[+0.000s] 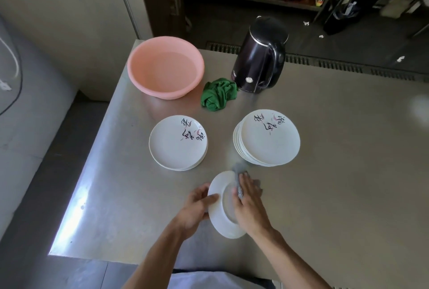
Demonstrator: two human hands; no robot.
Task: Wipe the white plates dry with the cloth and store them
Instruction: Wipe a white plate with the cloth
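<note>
Head view looks down on a brushed steel counter (336, 172), where the step in hand appears to be drying the underside of one round white ceramic plate (216, 219). It is held tilted on edge over the near part of the counter, short of the near edge, with its foot ring turned toward the camera. The left hand (197, 207) grips the plate's left rim, thumb across the back and fingers curled behind. The right hand (249, 207) presses a crumpled grey cloth (238, 171) against the underside, fingers fairly straight over it. To do this well, the left hand should probably turn the plate by its rim while the cloth sweeps round the foot ring, where water tends to collect, then along the outer edge. A firm rim grip matters, since a wet glazed plate may slip. Farther in sit a low stack of white plates with painted characters (177, 147) and, to its right, a taller stack of the same plates (269, 142); which holds dried plates cannot be told. Toward the far left corner stand a pink plastic basin (139, 72), a bunched green cloth (219, 93) and a black electric kettle (257, 61).
</note>
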